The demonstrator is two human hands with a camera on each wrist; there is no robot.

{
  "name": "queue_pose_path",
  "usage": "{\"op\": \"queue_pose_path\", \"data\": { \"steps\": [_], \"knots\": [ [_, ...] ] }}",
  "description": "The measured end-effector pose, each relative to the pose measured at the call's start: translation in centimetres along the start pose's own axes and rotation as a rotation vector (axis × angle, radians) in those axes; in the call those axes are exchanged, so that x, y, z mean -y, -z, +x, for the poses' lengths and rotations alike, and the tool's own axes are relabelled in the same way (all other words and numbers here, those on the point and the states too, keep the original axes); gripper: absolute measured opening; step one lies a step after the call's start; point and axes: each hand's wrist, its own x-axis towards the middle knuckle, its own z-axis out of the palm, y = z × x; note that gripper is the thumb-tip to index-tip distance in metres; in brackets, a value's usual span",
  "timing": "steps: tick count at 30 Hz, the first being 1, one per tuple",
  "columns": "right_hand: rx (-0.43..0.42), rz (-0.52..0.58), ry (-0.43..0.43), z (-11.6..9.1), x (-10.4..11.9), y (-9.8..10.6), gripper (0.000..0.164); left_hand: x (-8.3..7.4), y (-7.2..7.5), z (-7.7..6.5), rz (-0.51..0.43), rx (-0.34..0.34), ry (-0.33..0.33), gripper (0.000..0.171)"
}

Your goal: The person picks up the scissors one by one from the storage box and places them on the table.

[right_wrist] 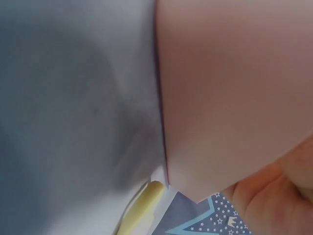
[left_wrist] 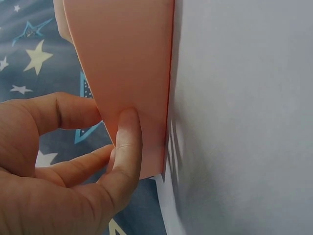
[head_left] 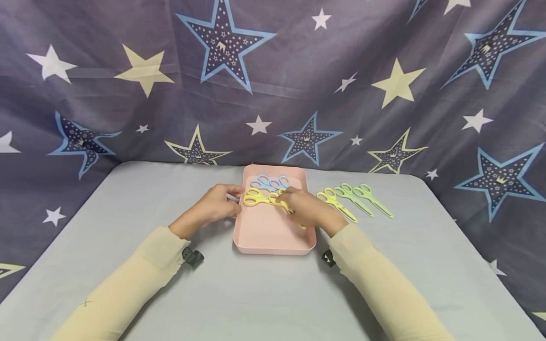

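Observation:
A pink tray [head_left: 273,239] lies in the middle of the table. My left hand [head_left: 216,207] is at its left side; in the left wrist view the fingers pinch the tray wall [left_wrist: 122,58], one fingertip [left_wrist: 129,120] flat on its outer face. My right hand [head_left: 304,207] reaches over the right rim and grips yellow scissors [head_left: 277,198], whose blades come out below the hand. Another yellow pair [head_left: 252,197] lies left of it in the tray, and blue scissors [head_left: 263,182] lie behind. The tray wall hides the right fingertips in the right wrist view.
Right of the tray, one yellow pair of scissors [head_left: 339,206] and two green pairs [head_left: 355,199] lie side by side on the grey table [head_left: 170,293], handles toward the back. A dark curtain [head_left: 273,94] with stars hangs behind the table.

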Motion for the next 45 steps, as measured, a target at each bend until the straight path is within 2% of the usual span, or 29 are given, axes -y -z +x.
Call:
{"op": "queue_pose_path", "data": {
  "steps": [10,19,27,45],
  "knots": [
    [-0.043,-0.035,0.038,0.0,0.4,-0.2,0.038,0.0,0.0,0.0,0.008,-0.008,-0.007,0.067],
    [-0.019,-0.037,-0.012,-0.2,1.1,-0.5,0.051,0.0,-0.1,0.1,0.002,-0.006,0.001,0.068],
    [-0.036,-0.091,-0.031,-0.1,1.8,-0.5,0.039,-0.1,0.0,0.1,-0.009,-0.001,0.006,0.068],
    [0.012,-0.130,-0.037,0.4,1.6,-1.2,0.048,0.0,0.1,0.2,-0.004,0.003,0.001,0.069]
  ]
}}
